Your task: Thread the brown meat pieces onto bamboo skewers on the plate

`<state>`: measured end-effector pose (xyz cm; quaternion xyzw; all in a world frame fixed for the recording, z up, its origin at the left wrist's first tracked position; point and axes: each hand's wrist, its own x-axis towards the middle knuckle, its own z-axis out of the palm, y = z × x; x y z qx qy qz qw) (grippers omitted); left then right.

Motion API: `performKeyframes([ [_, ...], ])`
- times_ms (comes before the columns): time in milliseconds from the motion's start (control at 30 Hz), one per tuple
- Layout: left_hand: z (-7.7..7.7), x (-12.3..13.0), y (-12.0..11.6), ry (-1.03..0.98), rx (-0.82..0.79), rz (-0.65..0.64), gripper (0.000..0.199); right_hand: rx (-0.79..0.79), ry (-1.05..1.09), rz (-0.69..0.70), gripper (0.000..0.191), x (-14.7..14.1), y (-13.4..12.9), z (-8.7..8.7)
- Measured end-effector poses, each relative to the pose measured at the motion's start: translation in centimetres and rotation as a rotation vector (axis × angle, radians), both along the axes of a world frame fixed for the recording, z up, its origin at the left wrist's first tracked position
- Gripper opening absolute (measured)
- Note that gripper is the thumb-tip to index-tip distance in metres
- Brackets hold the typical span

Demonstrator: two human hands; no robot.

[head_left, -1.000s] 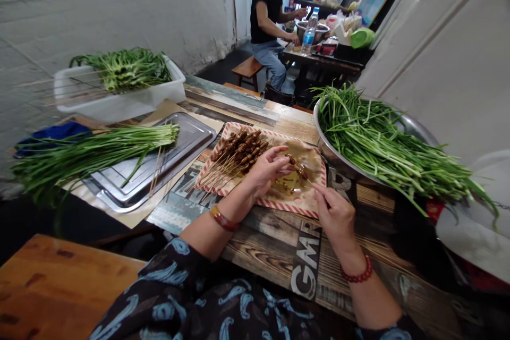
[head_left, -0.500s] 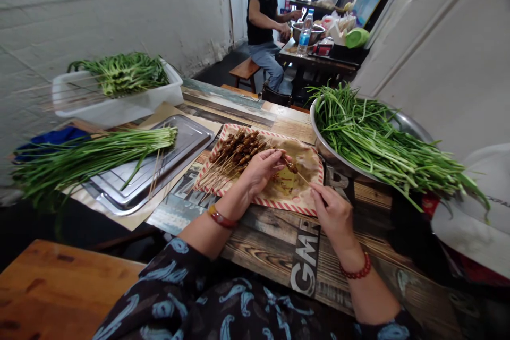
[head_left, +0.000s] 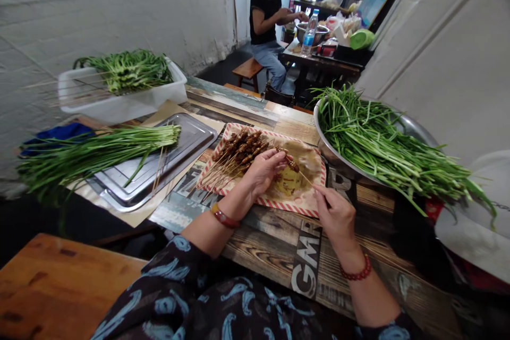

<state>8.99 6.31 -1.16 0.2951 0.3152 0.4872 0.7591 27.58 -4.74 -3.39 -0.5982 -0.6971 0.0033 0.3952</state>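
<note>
Above a tray with a red-and-white striped rim (head_left: 289,205), my left hand (head_left: 263,171) pinches the meat end of a skewer (head_left: 292,166) of small brown pieces. The bare stick of that skewer slants down to the right, where my right hand (head_left: 334,211) holds it with closed fingers. Several more skewers (head_left: 243,147) lie piled on the left half of the tray, their sticks pointing toward the front left. Oily yellow-brown residue shows on the tray's right half.
A metal bowl (head_left: 330,155) of long green stalks stands right. At left, stalks (head_left: 119,146) lie across a metal lid (head_left: 191,133), with a white bin (head_left: 85,109) of greens behind. Beyond the table, a person in black (head_left: 265,10) sits near a bottle (head_left: 309,34); another person is farther back.
The view has shifted slightly, so the table things appear a little to the right. Both hands keep their hold on the skewer. The seated person's arms are raised a bit more.
</note>
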Motion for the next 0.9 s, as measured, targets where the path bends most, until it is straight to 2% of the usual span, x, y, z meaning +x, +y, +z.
performKeyframes([
  [167,0.46,-0.18,-0.2,-0.021,0.009,-0.005,0.045,0.004,0.005,-0.002,0.025,0.19,-0.05,-0.19],
  [533,-0.07,-0.03,-0.26,0.013,0.017,0.009,0.029,0.011,-0.014,0.011,0.024,0.1,-0.08,-0.29],
  [900,-0.37,0.26,-0.1,0.009,0.048,0.02,0.023,0.049,-0.039,0.013,0.023,-0.16,0.06,-0.09],
])
